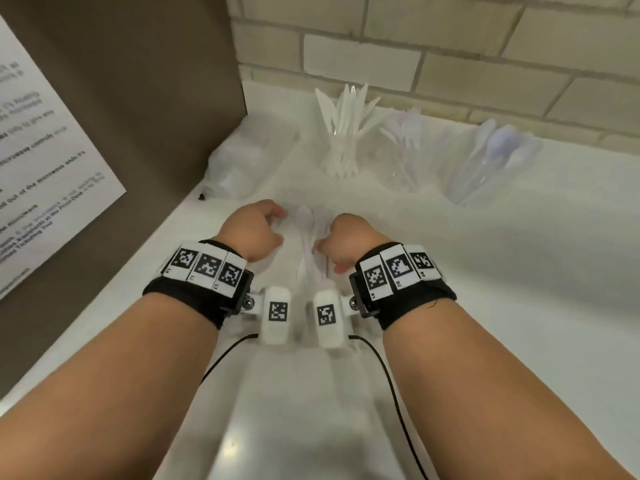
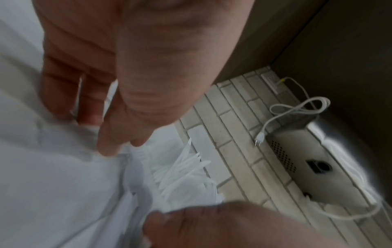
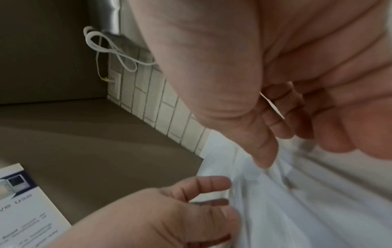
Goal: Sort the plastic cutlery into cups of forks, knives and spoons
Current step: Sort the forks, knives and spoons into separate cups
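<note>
A white counter (image 1: pixel 519 271) runs back to a pale brick wall (image 1: pixel 450 46). Nearest, the left hand (image 1: pixel 251 233) and right hand (image 1: pixel 346 242) have their fingers curled down into a loose, blurred heap of white plastic cutlery (image 1: pixel 310 237); whether either actually grips a piece I cannot tell. Farther back stand three clear cups in a row: pointed knives (image 1: pixel 343 133), forks (image 1: pixel 403 143), rounded spoons (image 1: pixel 491 157).

Both bare forearms forward and banded, curled left hand (image 1: pixel 254 230) just beside curled right hand (image 1: pixel 346 239).
</note>
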